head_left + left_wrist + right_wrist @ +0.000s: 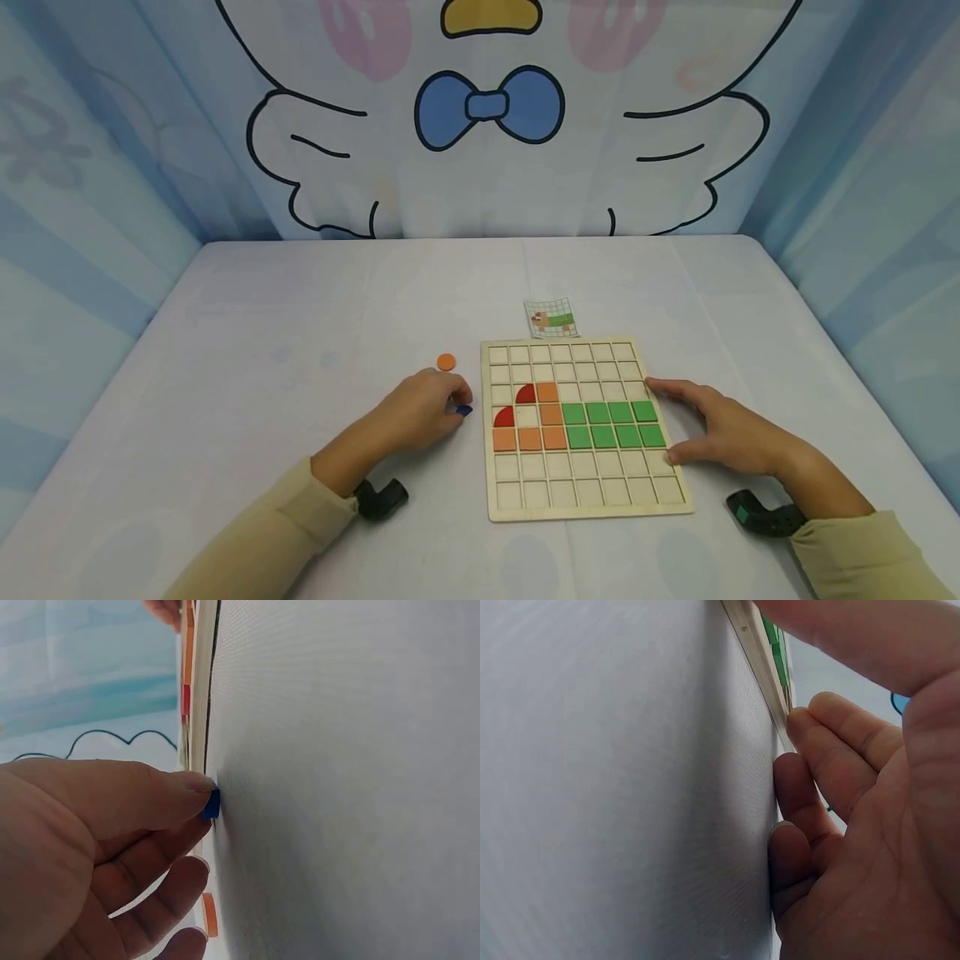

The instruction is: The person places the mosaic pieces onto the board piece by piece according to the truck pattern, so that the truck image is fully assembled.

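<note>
My left hand (426, 408) pinches a small blue piece (464, 410) between thumb and index finger, just left of the wooden grid board (588, 496). In the left wrist view the blue piece (212, 804) shows at the fingertips, close over the table. An orange disc (446, 362) lies beyond that hand. My right hand (738, 433) rests at the board's right edge, thumb and index finger spread along it. On the board sit green squares (602, 436), orange squares (528, 439) and two red rounded pieces (526, 394). One bare cell is framed by the red and orange pieces.
A small picture card (552, 318) with a gridded green, orange and red figure lies behind the board's far edge. The table (300, 333) has a white cloth, and a printed curtain (487, 183) stands at its back. Each wrist wears a black device (381, 500).
</note>
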A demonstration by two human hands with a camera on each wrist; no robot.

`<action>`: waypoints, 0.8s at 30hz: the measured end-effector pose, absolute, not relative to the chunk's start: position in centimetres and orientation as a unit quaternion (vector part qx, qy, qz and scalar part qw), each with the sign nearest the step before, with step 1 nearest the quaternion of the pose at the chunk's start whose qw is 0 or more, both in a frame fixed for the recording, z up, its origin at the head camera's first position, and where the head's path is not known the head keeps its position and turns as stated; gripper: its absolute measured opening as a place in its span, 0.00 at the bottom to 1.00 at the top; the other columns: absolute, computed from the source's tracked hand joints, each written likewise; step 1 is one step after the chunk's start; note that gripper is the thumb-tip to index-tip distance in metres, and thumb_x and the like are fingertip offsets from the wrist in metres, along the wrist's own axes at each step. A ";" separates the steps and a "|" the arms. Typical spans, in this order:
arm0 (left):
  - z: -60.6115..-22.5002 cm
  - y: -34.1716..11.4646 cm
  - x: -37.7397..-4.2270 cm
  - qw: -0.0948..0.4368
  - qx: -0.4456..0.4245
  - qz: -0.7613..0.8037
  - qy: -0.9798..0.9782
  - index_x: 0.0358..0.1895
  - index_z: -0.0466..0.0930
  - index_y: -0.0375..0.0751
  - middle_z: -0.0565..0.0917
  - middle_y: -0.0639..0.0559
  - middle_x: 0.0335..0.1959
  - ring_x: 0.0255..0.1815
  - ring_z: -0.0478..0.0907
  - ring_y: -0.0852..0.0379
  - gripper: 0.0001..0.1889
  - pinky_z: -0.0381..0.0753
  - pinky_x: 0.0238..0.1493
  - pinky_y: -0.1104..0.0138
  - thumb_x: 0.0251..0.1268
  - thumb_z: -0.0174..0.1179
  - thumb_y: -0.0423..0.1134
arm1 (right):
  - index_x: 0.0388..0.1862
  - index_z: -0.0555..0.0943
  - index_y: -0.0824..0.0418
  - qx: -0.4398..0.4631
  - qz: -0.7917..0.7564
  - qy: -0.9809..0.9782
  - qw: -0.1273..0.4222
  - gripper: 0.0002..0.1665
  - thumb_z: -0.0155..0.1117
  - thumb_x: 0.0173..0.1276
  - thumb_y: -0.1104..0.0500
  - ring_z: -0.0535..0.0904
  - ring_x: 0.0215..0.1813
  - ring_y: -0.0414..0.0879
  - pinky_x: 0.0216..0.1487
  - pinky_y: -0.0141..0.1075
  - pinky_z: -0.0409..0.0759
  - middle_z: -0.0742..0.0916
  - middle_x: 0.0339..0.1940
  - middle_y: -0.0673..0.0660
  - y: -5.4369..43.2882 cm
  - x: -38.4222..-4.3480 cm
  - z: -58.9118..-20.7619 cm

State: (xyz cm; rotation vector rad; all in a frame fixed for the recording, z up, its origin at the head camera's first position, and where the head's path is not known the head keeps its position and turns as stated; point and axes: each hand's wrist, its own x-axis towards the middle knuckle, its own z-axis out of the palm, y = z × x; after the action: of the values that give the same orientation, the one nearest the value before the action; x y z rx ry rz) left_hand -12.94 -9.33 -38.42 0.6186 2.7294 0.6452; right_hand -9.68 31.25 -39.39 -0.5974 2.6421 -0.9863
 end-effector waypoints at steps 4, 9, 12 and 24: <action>-38.4 -9.5 -12.9 0.142 0.222 0.234 0.936 0.47 0.85 0.42 0.84 0.56 0.41 0.43 0.76 0.56 0.12 0.78 0.51 0.61 0.60 0.69 0.30 | 0.76 0.64 0.64 -0.206 -0.338 0.909 0.130 0.53 0.79 0.57 0.48 0.59 0.73 0.65 0.59 0.15 0.50 0.69 0.74 0.66 31.2 -9.7 -39.4; -38.4 -9.6 -13.0 0.146 0.237 0.237 0.931 0.48 0.85 0.42 0.84 0.56 0.43 0.45 0.76 0.57 0.13 0.78 0.53 0.61 0.61 0.67 0.28 | 0.76 0.64 0.64 -0.205 -0.343 0.907 0.132 0.53 0.79 0.57 0.47 0.59 0.73 0.64 0.58 0.14 0.49 0.69 0.74 0.65 31.1 -9.7 -39.4; -38.4 -9.6 -13.1 0.144 0.244 0.234 0.930 0.48 0.85 0.42 0.84 0.56 0.43 0.45 0.76 0.57 0.13 0.77 0.53 0.61 0.61 0.68 0.28 | 0.76 0.64 0.64 -0.206 -0.343 0.907 0.132 0.53 0.78 0.57 0.47 0.59 0.73 0.64 0.58 0.14 0.49 0.69 0.74 0.65 31.1 -9.7 -39.4; -38.4 -9.2 -13.2 0.125 0.263 0.202 0.935 0.45 0.85 0.43 0.84 0.56 0.43 0.40 0.76 0.58 0.10 0.78 0.47 0.63 0.61 0.68 0.30 | 0.76 0.64 0.64 -0.204 -0.342 0.908 0.130 0.53 0.79 0.57 0.47 0.58 0.74 0.67 0.59 0.15 0.49 0.69 0.74 0.65 31.1 -9.7 -39.3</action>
State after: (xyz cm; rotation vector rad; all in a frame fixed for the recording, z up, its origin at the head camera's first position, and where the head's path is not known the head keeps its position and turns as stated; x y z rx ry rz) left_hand -13.22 -9.24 -38.39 0.7659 2.7241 0.5895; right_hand -9.66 31.13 -39.28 -0.5926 2.6381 -0.9922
